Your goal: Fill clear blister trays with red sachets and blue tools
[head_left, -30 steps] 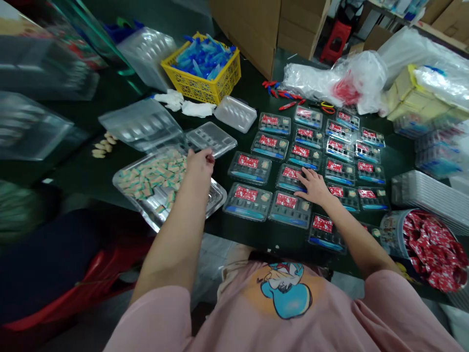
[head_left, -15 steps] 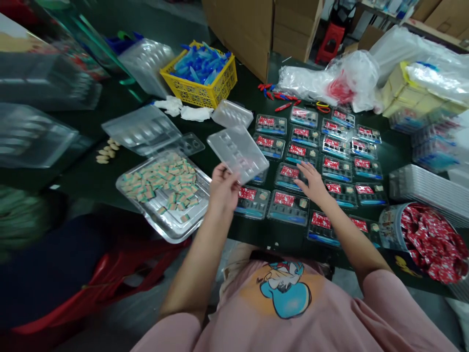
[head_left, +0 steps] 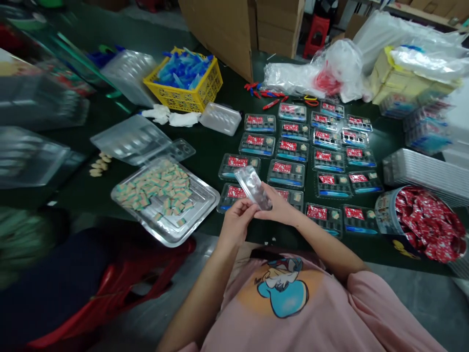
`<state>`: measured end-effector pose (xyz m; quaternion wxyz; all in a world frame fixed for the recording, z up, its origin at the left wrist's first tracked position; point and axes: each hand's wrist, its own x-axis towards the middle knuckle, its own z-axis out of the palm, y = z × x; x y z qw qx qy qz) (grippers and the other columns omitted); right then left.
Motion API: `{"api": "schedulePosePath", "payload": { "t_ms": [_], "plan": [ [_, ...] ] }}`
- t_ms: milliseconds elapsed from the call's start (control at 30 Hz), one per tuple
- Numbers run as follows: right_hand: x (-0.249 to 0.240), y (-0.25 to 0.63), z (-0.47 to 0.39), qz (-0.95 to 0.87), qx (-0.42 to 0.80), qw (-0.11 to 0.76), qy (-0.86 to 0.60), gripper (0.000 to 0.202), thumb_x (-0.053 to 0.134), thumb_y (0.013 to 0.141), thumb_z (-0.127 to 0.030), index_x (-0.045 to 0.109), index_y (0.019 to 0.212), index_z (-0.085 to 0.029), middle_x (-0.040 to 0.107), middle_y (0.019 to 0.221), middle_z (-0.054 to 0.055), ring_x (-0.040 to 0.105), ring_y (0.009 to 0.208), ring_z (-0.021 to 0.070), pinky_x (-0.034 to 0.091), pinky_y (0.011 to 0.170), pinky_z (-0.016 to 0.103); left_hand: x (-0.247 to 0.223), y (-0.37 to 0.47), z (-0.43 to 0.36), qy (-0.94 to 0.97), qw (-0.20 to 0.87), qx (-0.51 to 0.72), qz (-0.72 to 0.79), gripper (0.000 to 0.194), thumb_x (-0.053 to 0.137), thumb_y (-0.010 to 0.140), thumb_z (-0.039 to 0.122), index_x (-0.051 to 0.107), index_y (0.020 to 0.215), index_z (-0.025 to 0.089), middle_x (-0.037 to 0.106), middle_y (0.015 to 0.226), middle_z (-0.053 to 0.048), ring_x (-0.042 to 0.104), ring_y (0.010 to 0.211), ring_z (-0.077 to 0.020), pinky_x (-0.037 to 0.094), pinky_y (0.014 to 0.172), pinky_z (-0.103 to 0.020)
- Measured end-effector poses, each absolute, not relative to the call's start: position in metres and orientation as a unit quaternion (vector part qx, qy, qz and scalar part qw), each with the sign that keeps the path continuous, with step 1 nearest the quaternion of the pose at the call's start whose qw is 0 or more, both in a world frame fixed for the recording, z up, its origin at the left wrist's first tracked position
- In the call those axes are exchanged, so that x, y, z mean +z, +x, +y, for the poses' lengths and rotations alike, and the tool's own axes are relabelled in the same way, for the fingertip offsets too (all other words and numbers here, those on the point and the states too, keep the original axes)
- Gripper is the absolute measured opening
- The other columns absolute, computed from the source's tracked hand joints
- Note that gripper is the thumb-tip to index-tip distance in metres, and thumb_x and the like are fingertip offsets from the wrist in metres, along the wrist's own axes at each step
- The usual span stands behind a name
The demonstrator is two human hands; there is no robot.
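Note:
My left hand (head_left: pixel 238 220) pinches the near edge of a clear plastic blister tray (head_left: pixel 252 183). My right hand (head_left: pixel 277 208) grips the same piece along its right side, so it stands tilted between both hands. Underneath and beyond are rows of filled blister trays (head_left: pixel 286 168), each with a red-and-white packet, a blue pen-like item and a small beige block. To the left of my hands, a metal tray (head_left: pixel 210 195) carries many small striped beige-and-green blocks (head_left: pixel 164 183), perhaps erasers.
A yellow basket (head_left: pixel 183 99) of blue items stands at the back, near white gloves (head_left: pixel 183 119) and empty clear trays (head_left: pixel 132 139). Scissors (head_left: pixel 311 101) lie behind the rows. On the right are a tub (head_left: pixel 384 215) of red packets and stacked clear trays (head_left: pixel 414 171).
The clear tray has come down and right, turning from nearly flat to edge-on. My right hand has moved left from the filled trays and taken hold of it. The view has shifted slightly.

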<state>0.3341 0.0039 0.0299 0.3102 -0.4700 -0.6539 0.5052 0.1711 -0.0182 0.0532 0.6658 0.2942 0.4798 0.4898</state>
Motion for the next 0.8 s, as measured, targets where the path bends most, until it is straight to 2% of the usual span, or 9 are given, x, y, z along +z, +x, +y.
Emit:
{"api": "schedulePosePath", "payload": {
  "t_ms": [133,267,433,567,800],
  "plan": [
    [0.032,0.338,-0.004,-0.633,0.549,0.331,-0.434,0.1,0.074,0.068,-0.063,0.035,0.15,-0.021,0.044,0.147,0.012,0.037,0.138,0.0338,0.026,0.116,0.052,0.054,0.168,-0.02,0.277,0.709,0.439,0.477,0.033,0.089,0.056,0.037,0.067,0.073,0.018,0.063,0.063,0.002,0.057,0.057,-0.0079,0.047,0.057,-0.018],
    [0.026,0.34,-0.012,-0.543,0.633,0.338,-0.436,0.102,0.075,0.069,-0.062,0.031,0.152,-0.024,0.042,0.148,0.011,0.045,0.131,0.0326,0.037,0.11,0.052,0.058,0.171,-0.021,0.283,0.721,0.427,0.467,0.033,0.09,0.055,0.038,0.068,0.071,0.017,0.065,0.062,0.0,0.059,0.057,-0.0089,0.048,0.057,-0.018],
    [0.021,0.343,-0.022,-0.465,0.691,0.37,-0.411,0.098,0.076,0.07,-0.06,0.032,0.151,-0.03,0.043,0.149,0.007,0.04,0.138,0.0274,0.033,0.114,0.048,0.065,0.179,-0.021,0.283,0.732,0.426,0.449,0.034,0.091,0.054,0.036,0.067,0.067,0.016,0.065,0.061,-0.001,0.06,0.057,-0.0088,0.047,0.057,-0.018],
    [0.023,0.347,-0.027,-0.437,0.701,0.387,-0.411,0.096,0.079,0.068,-0.056,0.036,0.15,-0.03,0.047,0.146,0.007,0.044,0.135,0.0264,0.03,0.116,0.048,0.068,0.184,-0.022,0.291,0.738,0.418,0.442,0.034,0.091,0.054,0.035,0.066,0.066,0.015,0.065,0.061,-0.001,0.06,0.057,-0.0097,0.047,0.057,-0.02],
    [0.03,0.357,-0.034,-0.388,0.733,0.423,-0.365,0.078,0.075,0.073,-0.054,0.047,0.142,-0.03,0.057,0.136,0.005,0.054,0.122,0.0236,0.039,0.109,0.043,0.073,0.192,-0.025,0.312,0.735,0.408,0.442,0.032,0.089,0.057,0.037,0.067,0.067,0.016,0.065,0.061,-0.002,0.059,0.057,-0.01,0.047,0.058,-0.021]
  ]
}}
